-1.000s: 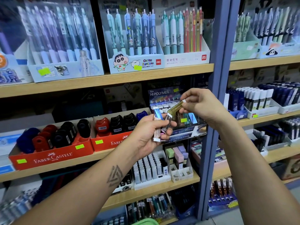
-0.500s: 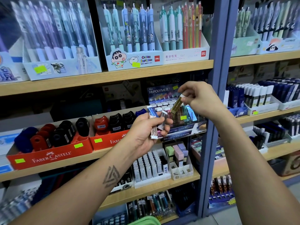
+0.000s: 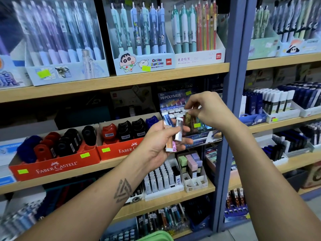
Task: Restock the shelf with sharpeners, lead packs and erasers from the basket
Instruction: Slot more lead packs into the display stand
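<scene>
Left of your left hand [image 3: 161, 145]: two red trays [image 3: 52, 164] of sharpeners [image 3: 73, 141] on the shelf [image 3: 111, 164]. Left fingers are curled round a loose fan of lead packs [image 3: 171, 136]; weak hold, one could slide out and drop. Your right hand [image 3: 208, 110] pinches a gold lead pack [image 3: 188, 117], lowering it into the Hi-Polymer display [image 3: 175, 100] directly behind your fingers. Slots look tight; a skewed entry may knock neighbours over. Below your fingers: white boxes [image 3: 161, 178] and a pastel eraser rack [image 3: 192, 164].
</scene>
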`<action>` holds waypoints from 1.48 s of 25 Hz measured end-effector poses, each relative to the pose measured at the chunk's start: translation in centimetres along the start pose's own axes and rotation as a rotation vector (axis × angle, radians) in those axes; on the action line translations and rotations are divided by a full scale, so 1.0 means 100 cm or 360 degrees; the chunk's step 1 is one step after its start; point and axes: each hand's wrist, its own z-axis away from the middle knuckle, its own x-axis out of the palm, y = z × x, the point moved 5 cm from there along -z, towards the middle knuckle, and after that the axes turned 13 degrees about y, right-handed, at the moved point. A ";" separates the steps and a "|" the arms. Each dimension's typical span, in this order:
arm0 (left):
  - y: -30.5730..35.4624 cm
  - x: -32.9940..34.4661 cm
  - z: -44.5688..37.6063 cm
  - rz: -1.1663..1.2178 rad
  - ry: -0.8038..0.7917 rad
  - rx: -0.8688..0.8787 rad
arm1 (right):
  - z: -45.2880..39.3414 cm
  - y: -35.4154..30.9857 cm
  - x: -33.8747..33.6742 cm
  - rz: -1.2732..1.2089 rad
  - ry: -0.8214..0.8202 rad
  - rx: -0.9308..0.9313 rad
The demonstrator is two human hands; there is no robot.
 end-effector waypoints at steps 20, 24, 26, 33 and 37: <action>-0.010 0.011 -0.003 -0.0086 -0.0070 -0.0068 | 0.015 0.031 -0.036 -0.1234 0.0288 0.0731; -0.018 0.006 -0.001 -0.0066 -0.0199 -0.0252 | 0.014 0.037 -0.032 -0.1113 0.0412 0.0654; -0.019 0.006 0.005 0.0054 -0.0260 -0.0357 | 0.014 0.035 -0.033 -0.1059 0.0459 0.0603; 0.000 -0.018 0.004 0.0231 -0.0110 -0.0196 | 0.012 0.030 -0.032 -0.1062 0.0522 0.0566; 0.004 -0.026 0.003 0.0170 0.0128 -0.0075 | 0.011 0.009 -0.017 -0.1335 0.0367 0.0532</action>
